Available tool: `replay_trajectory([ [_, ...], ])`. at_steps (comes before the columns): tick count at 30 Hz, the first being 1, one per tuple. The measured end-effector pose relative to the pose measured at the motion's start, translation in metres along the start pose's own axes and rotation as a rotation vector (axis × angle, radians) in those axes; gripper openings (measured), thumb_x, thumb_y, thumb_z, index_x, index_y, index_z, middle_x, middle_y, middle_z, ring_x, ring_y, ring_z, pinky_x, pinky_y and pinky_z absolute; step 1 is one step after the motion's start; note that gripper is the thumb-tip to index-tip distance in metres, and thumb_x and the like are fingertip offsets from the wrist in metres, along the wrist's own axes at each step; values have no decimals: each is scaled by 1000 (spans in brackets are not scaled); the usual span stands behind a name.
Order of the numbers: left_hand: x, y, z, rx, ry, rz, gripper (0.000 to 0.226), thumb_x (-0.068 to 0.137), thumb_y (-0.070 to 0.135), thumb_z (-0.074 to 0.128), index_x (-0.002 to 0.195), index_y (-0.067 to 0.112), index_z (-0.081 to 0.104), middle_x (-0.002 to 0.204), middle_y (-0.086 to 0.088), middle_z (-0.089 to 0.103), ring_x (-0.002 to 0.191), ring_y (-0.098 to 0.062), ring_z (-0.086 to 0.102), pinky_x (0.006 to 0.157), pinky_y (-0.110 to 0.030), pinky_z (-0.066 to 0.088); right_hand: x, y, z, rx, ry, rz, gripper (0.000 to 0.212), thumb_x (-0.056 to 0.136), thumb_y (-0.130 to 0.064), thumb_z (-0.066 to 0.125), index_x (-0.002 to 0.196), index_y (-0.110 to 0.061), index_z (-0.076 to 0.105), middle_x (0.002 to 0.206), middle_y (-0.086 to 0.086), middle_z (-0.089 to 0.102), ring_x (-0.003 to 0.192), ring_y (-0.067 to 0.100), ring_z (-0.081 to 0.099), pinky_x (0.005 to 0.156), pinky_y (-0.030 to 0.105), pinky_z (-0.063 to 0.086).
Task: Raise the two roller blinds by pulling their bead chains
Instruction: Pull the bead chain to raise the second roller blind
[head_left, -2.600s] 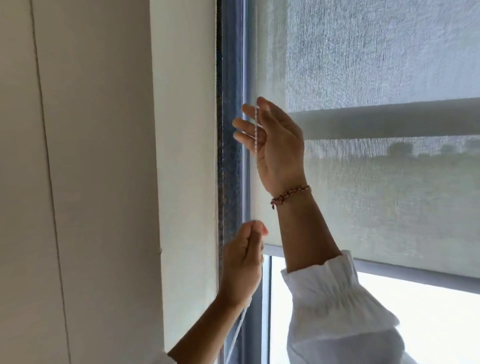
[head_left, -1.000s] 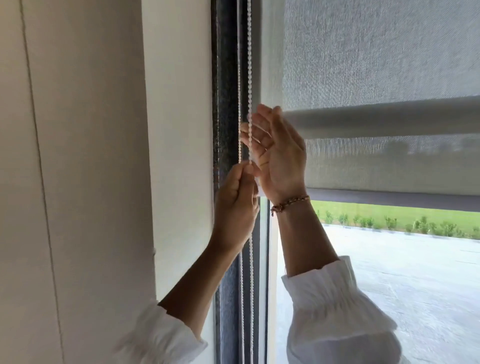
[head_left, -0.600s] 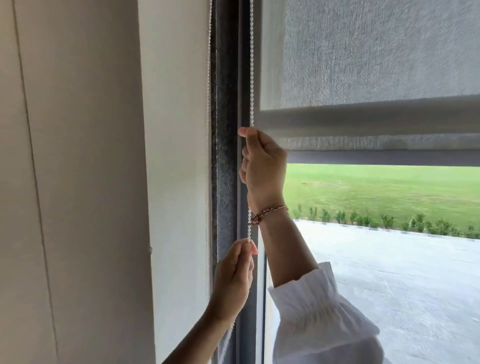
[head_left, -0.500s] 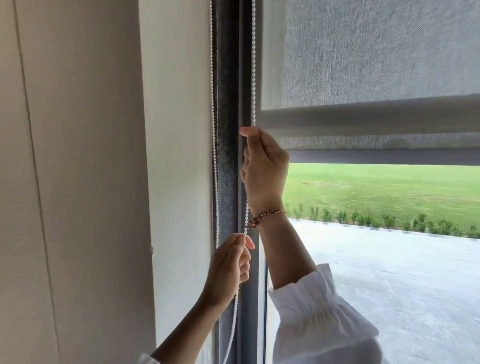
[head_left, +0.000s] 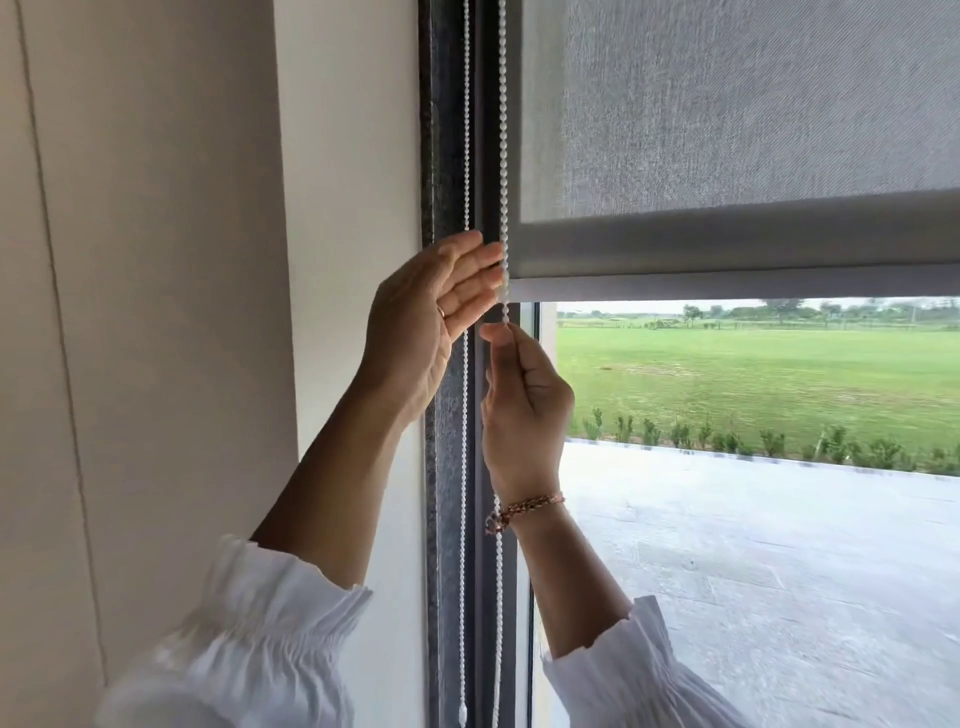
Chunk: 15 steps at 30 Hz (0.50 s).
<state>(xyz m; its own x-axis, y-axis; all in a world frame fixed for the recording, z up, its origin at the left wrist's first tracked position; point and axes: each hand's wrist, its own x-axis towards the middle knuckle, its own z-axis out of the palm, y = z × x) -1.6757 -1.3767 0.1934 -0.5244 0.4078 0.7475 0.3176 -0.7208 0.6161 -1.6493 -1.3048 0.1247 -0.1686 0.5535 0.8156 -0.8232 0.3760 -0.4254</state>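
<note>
A grey roller blind (head_left: 727, 104) covers the upper part of the window, and its bottom bar (head_left: 727, 244) hangs level with my hands. Behind it, a second blind's bottom bar (head_left: 727, 283) shows just below. Two strands of white bead chain run down the dark window frame: a right strand (head_left: 502, 130) and a left strand (head_left: 466, 104). My right hand (head_left: 524, 405) is pinched shut on the right strand below the bar. My left hand (head_left: 426, 322) is raised beside it, palm open, fingers spread and reaching toward the same strand at bar height.
A cream wall (head_left: 156, 312) with a panel seam fills the left side. The dark window frame (head_left: 447, 467) runs vertically through the middle. Through the glass I see a paved yard (head_left: 753, 571) and a green lawn (head_left: 753, 374).
Both blinds have risen, and the rear bar now sits just under the front bar. My left hand let go low down and rose open to bar height. My right hand moved down, still gripping.
</note>
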Motion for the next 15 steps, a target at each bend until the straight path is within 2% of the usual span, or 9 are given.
replay_trajectory([
  [4, 8, 11, 15, 9, -48, -22, 28, 99, 15, 35, 113, 5, 57, 104, -7, 68, 103, -20, 66, 89, -28, 54, -14, 9, -5, -43, 8, 2, 25, 87, -25, 50, 91, -9, 69, 56, -20, 49, 56, -4, 42, 58, 18, 34],
  [6, 10, 12, 20, -24, -38, -44, 25, 99, 14, 37, 108, 5, 59, 95, -6, 71, 92, -20, 70, 82, -28, 57, -19, 12, -6, -31, 2, 24, 25, 87, -26, 50, 90, -9, 69, 51, -20, 49, 55, -4, 41, 57, 18, 33],
  [7, 11, 12, 22, -32, -22, -54, 24, 98, 14, 38, 104, 6, 60, 87, -4, 73, 81, -16, 71, 72, -25, 58, -21, 13, -7, -33, 3, 29, 25, 87, -26, 50, 90, -10, 69, 50, -20, 49, 55, -5, 41, 57, 17, 32],
  [8, 11, 12, 24, -23, 1, -57, 23, 98, 14, 38, 101, 8, 60, 76, -1, 72, 65, -11, 68, 60, -20, 54, -22, 14, -7, -46, 0, 22, 24, 87, -25, 50, 89, -11, 69, 49, -21, 49, 54, -7, 41, 57, 15, 32],
  [10, 12, 8, 27, 3, 46, -44, 22, 98, 13, 39, 97, 10, 61, 58, 5, 58, 41, -2, 44, 40, -13, 34, -23, 13, -6, -77, -32, -4, 20, 88, -23, 49, 87, -16, 68, 49, -21, 49, 50, -6, 42, 55, 10, 32],
  [12, 12, 3, 30, 8, 70, -14, 24, 98, 12, 39, 90, 12, 61, 49, 10, 44, 36, -1, 26, 34, -12, 20, -24, 12, -3, -80, -65, -4, 16, 90, -21, 48, 80, -20, 60, 48, -21, 49, 49, -5, 41, 54, 8, 31],
  [15, 11, 1, 30, 28, 99, 64, 27, 98, 12, 39, 81, 15, 60, 42, 13, 37, 34, -1, 21, 31, -12, 18, -24, 14, 0, -87, -45, 7, 20, 91, -17, 48, 79, -11, 64, 48, -19, 46, 49, -4, 40, 53, 8, 30],
])
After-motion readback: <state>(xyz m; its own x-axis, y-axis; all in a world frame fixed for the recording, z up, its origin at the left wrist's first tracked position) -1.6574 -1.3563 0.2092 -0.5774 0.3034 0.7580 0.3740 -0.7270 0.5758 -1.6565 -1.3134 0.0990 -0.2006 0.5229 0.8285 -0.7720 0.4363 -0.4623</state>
